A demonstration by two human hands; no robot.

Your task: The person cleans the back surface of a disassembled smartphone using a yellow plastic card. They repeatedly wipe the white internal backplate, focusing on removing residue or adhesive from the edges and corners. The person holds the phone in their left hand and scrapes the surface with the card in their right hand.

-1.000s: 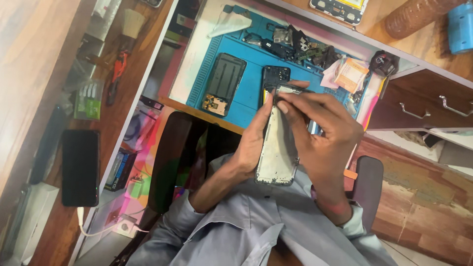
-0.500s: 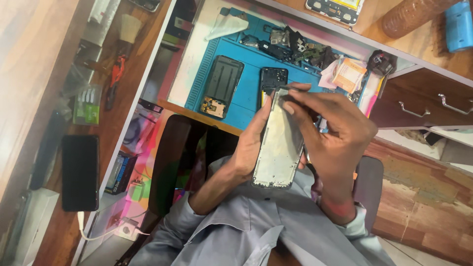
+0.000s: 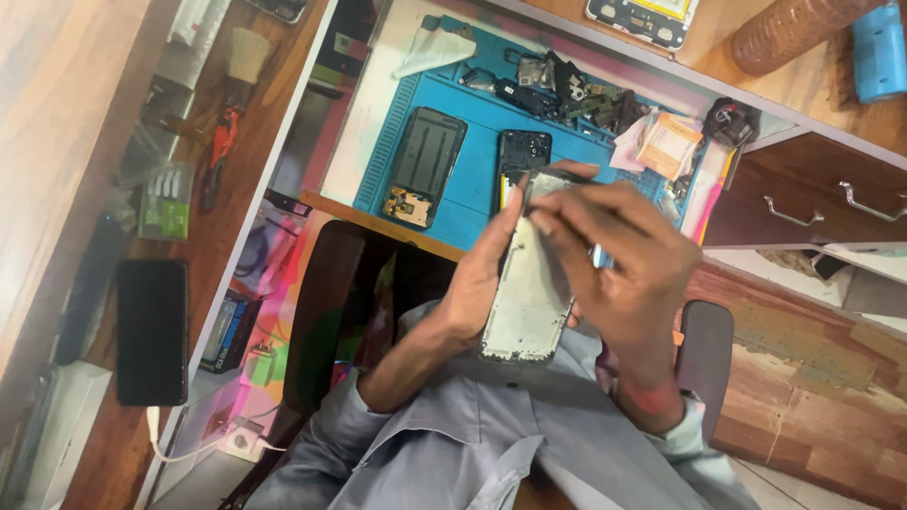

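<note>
Head view: two hands working a bare phone frame above the lap, in front of a blue repair mat.

The left hand (image 3: 477,283) is gripping the phone frame (image 3: 531,283) along its left edge, fingers curled shut on it, holding it tilted. The right hand (image 3: 619,255) is arching over the frame's upper end, fingertips (image 3: 543,203) pinched together and pressing there; a small metallic tool (image 3: 601,256) is showing between its fingers. Beyond, the blue mat (image 3: 472,179) is carrying a black back cover (image 3: 427,162), a dark phone body (image 3: 522,156) and loose parts (image 3: 576,94).
</note>
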